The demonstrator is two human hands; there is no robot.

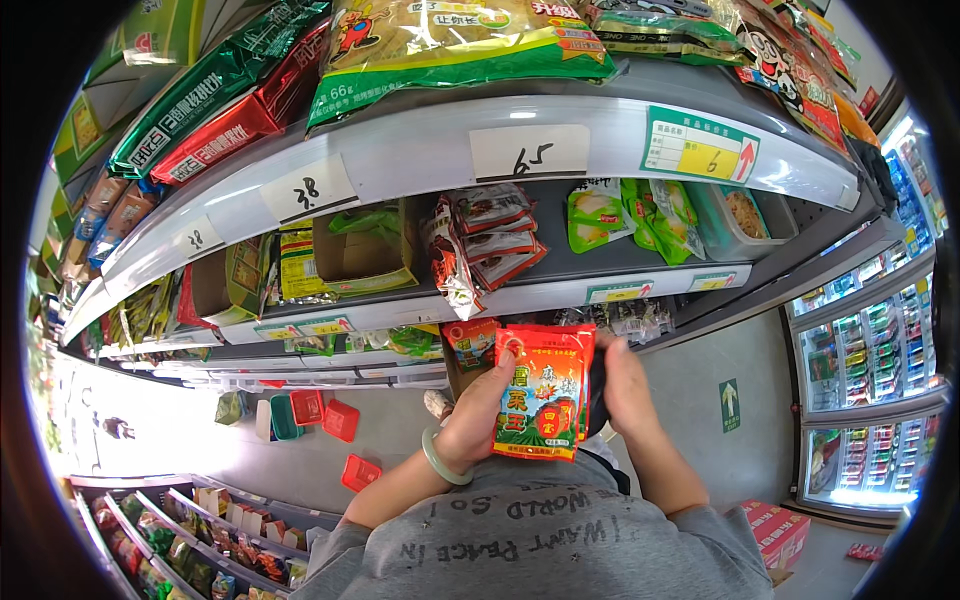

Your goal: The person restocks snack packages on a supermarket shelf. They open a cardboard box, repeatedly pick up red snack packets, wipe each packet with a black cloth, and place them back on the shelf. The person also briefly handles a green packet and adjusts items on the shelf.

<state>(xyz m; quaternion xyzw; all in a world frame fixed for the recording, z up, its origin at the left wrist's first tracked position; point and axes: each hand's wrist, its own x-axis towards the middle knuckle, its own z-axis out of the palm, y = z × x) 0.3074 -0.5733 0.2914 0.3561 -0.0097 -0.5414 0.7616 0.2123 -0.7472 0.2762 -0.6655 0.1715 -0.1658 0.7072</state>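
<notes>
In front of my chest, my left hand (478, 418) grips a small stack of red snack packets (541, 395) by their left side, thumb on the front. The front packet is glossy, with a green and blue picture panel. My right hand (628, 392) is cupped along the stack's right side, against a dark strip behind the red edge; most of its fingers are hidden. Just beyond the stack, an open cardboard box (452, 372) with a red packet (472, 342) in it shows on a lower shelf level, partly covered by the packets.
A shelf unit (400, 150) with handwritten price cards curves across in front, bearing bagged snacks. On its second level are red-white packets (497, 240), green pouches (640, 215) and open cartons (365, 245). Red baskets (340, 420) stand on the floor; drink coolers (865, 400) line the right.
</notes>
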